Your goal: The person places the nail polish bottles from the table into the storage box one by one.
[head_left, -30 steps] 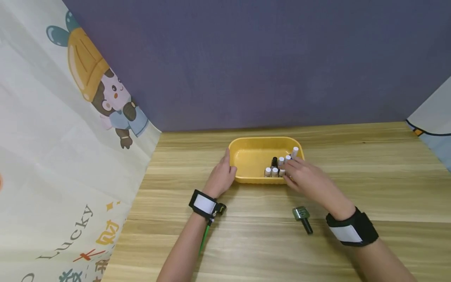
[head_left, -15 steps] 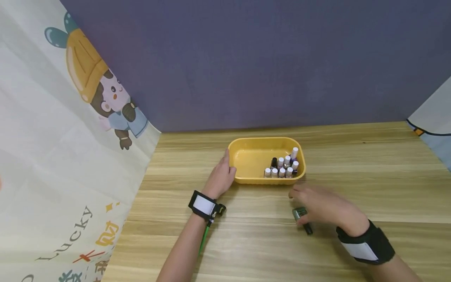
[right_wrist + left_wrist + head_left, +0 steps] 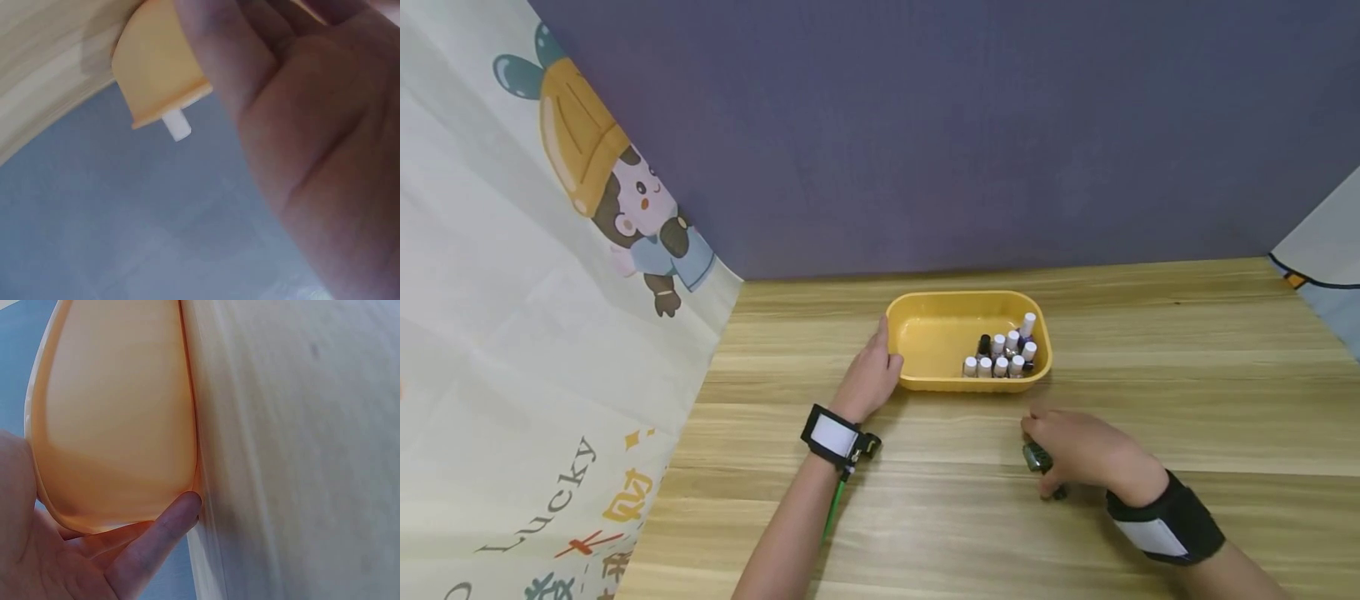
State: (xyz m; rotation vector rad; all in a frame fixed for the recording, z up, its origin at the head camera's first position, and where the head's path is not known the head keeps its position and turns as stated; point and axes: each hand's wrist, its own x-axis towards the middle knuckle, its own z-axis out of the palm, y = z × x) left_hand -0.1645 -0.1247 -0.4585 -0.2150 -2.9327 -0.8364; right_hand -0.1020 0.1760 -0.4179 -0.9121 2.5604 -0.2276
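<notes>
My left hand holds the left end of a yellow plastic tray, its thumb at the near corner and fingers along the outer wall. Inside, at the right end, stand several small nail polish bottles, mostly white-capped; one has a black cap. My right hand is low over the table in front of the tray. Its thumb and fingers close around a dark green nail polish bottle with a black cap, partly hidden under the hand. The right wrist view shows the hand but not the bottle.
The wooden table ends against a dark blue-grey panel just behind the tray. A printed white cloth hangs at the left. A green cord runs from the left wrist strap.
My right hand has left the bottles in the tray, come down toward me and closed over the green bottle on the table. The left hand and tray have stayed put.
</notes>
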